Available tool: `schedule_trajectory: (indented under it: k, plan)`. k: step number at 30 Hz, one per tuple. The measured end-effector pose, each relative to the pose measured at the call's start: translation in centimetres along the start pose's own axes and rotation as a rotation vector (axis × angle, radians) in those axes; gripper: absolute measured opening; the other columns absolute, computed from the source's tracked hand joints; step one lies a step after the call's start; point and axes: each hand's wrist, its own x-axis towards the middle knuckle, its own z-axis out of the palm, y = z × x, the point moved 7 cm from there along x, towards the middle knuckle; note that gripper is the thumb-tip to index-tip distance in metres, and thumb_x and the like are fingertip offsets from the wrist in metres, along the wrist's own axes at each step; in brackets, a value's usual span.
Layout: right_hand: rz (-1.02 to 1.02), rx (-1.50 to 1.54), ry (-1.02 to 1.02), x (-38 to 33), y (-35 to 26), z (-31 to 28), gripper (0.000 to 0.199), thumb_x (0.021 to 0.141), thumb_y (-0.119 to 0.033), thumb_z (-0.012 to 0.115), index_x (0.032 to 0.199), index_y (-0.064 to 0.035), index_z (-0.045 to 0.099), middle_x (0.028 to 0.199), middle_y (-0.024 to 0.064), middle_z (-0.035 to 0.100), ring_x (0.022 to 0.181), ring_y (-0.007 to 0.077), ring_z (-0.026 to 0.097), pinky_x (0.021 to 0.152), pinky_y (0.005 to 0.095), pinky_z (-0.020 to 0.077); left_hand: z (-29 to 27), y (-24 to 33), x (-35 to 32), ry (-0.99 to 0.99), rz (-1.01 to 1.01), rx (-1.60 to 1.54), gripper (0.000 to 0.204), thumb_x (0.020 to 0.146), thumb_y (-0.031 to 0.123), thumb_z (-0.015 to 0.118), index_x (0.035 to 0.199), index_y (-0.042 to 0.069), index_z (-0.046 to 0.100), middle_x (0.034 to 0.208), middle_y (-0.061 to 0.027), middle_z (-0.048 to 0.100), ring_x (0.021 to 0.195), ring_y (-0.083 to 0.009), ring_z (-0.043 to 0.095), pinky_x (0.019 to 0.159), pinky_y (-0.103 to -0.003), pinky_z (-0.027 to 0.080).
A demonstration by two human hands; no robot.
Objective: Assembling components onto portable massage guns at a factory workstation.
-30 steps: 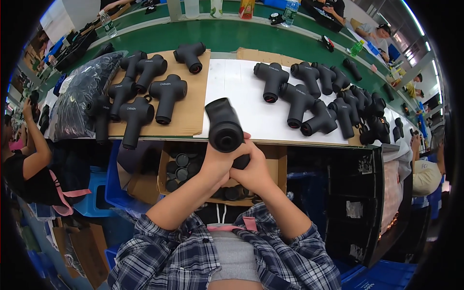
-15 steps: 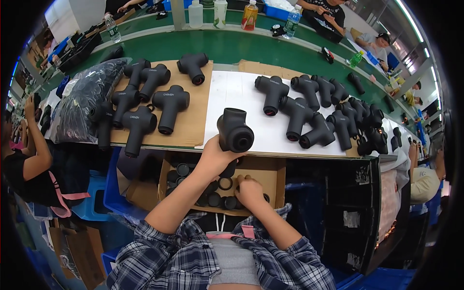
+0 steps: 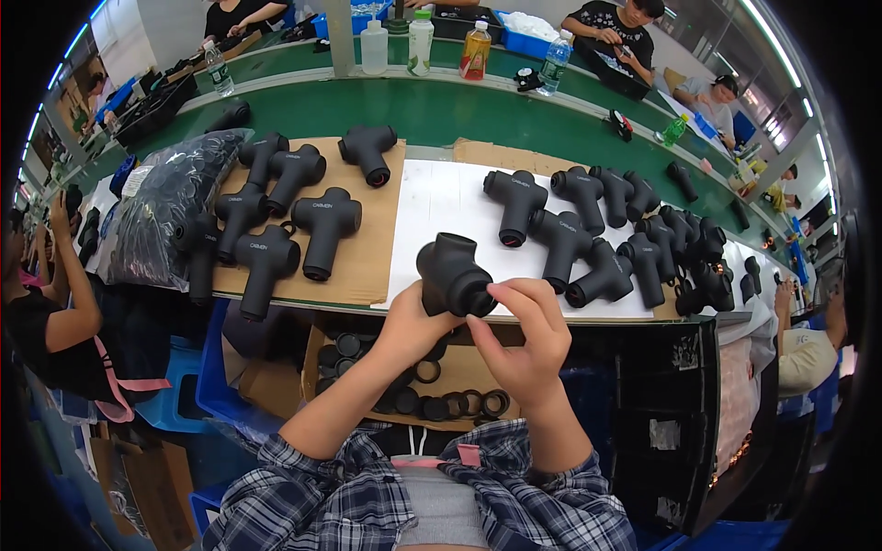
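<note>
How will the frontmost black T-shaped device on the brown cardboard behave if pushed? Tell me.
The device looks stiff: its shell shows no sag. Its rounded handle may roll, though the crosswise head should stop it. It might tip frontward: the handle seems to overhang.

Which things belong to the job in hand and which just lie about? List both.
In the job:
black device, in the left hand, right hand at its end
similar devices, probably
black rings below, probably

Lying about, it seems:
orange drink bottle
green bottle
</note>
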Motion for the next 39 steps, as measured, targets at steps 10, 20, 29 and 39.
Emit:
schedule_trajectory:
  k: [10, 20, 29, 39]
  plan:
    - [-0.024, 0.021, -0.149, 2.1, 2.4, 1.6, 0.033, 0.056, -0.004, 0.074, 0.088, -0.0021, 0.063, 0.089, 0.0114, 0.055, 0.077, 0.0228, 0.053, 0.065, 0.0287, 0.0438, 1.5, 1.0, 1.5, -0.147, -0.032, -0.108, 0.030, 0.075, 0.010, 0.060, 0.100, -0.006, 0.051, 0.086, -0.0085, 0.058, 0.074, -0.0138, 0.059, 0.065, -0.024, 0.049]
    - [0.180, 0.249, -0.065, 6.1, 7.8, 3.8, 0.028, 0.064, -0.002, 0.067, 0.092, -0.0019, 0.061, 0.103, 0.0121, 0.052, 0.096, 0.0220, 0.051, 0.084, 0.0300, 0.0400, 2.2, 2.8, 7.6, -0.189, -0.108, -0.128, 0.030, 0.078, 0.019, 0.059, 0.094, -0.005, 0.052, 0.075, -0.0089, 0.057, 0.064, -0.0139, 0.058, 0.055, -0.025, 0.048]
    - [0.326, 0.463, -0.176, 11.5, 18.2, 8.6, 0.035, 0.075, -0.009, 0.057, 0.109, -0.0015, 0.052, 0.106, 0.0129, 0.052, 0.100, 0.0214, 0.050, 0.087, 0.0310, 0.0375, 1.6, 3.3, 16.1, -0.145, -0.193, -0.383, 0.032, 0.076, 0.029, 0.062, 0.085, -0.001, 0.055, 0.069, -0.0080, 0.057, 0.058, -0.0163, 0.058, 0.052, -0.026, 0.047]
    - [1.043, 0.615, -0.646, 7.6, 21.5, 16.0, 0.065, 0.066, -0.022, 0.064, 0.118, 0.0084, 0.038, 0.073, 0.0121, 0.054, 0.057, 0.0222, 0.053, 0.055, 0.0286, 0.0459, -2.1, 1.1, 21.6, 0.035, -0.133, -0.604, 0.039, 0.080, 0.037, 0.058, 0.092, 0.000, 0.054, 0.074, -0.0067, 0.058, 0.071, -0.0155, 0.059, 0.069, -0.028, 0.046]
